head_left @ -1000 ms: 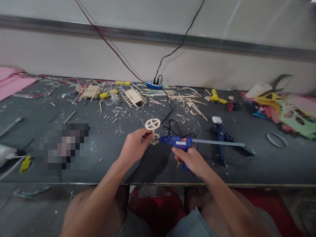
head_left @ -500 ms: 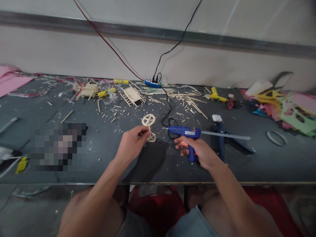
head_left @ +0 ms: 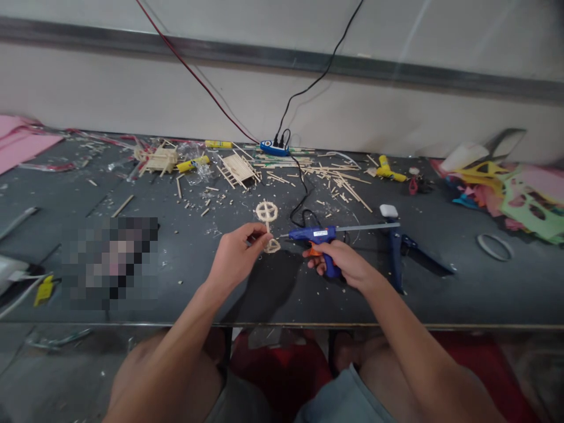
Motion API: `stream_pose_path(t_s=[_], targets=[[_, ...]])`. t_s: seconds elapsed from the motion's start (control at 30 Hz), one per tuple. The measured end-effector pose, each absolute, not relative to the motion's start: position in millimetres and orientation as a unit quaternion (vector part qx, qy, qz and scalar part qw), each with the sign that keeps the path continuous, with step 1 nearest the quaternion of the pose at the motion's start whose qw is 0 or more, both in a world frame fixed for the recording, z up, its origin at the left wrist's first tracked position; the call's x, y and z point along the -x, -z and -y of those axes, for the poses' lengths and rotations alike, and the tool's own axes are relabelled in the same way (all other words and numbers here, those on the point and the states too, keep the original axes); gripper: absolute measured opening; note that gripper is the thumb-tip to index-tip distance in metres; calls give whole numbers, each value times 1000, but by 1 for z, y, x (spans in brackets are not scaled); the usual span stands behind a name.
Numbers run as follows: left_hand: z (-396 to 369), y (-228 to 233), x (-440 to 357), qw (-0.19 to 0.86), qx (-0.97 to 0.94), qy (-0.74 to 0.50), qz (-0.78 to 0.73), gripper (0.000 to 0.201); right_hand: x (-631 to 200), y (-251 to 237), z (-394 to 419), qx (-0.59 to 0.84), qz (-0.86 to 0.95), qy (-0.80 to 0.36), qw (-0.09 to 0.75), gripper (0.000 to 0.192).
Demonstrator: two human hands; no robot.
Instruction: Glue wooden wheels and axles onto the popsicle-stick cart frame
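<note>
the left hand (head_left: 235,249) pinches a pale two-wheeled stick piece (head_left: 267,212) between thumb and fingers, one wheel above the fingertips, one just below; the right hand (head_left: 346,264), curled around a blue glue gun (head_left: 315,234), holds its nozzle near the piece. beyond both hands, loose sticks (head_left: 351,192) litter the dark bench (head_left: 189,302).

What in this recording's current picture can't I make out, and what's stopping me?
All in the head view:
- Part of the wooden wheel piece: covered by the left hand.
- Part of the grip of the blue glue gun: behind the right hand.
- Any glue at the nozzle tip: too small to tell.
- Object under the pixelated patch: masked.
- Pink sheet: cut off by the left edge.
</note>
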State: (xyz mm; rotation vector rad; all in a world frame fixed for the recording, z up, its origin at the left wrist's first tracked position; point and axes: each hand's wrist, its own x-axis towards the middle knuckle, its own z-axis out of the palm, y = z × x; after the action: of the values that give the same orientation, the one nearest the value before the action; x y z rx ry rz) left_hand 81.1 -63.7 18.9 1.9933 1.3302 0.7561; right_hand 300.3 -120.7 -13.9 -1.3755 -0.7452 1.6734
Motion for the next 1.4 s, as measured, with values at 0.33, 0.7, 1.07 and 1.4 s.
stream_pose_path(t_s=[0.33,0.7,1.07,1.4], targets=[[70,-17,-74,283,-770,-270,-504,22,-323,10,127,624,355,-587,375,33],[94,-10,-88,290,-821,-213,-444,20,-281,-13,158,636,436,-489,408,21],[105,-6,-97,329,-824,-216,-407,13,-255,-7,163,614,440,-483,443,20],[111,-9,-99,363,-811,-209,-408,13,-251,1,162,597,451,-465,473,15]])
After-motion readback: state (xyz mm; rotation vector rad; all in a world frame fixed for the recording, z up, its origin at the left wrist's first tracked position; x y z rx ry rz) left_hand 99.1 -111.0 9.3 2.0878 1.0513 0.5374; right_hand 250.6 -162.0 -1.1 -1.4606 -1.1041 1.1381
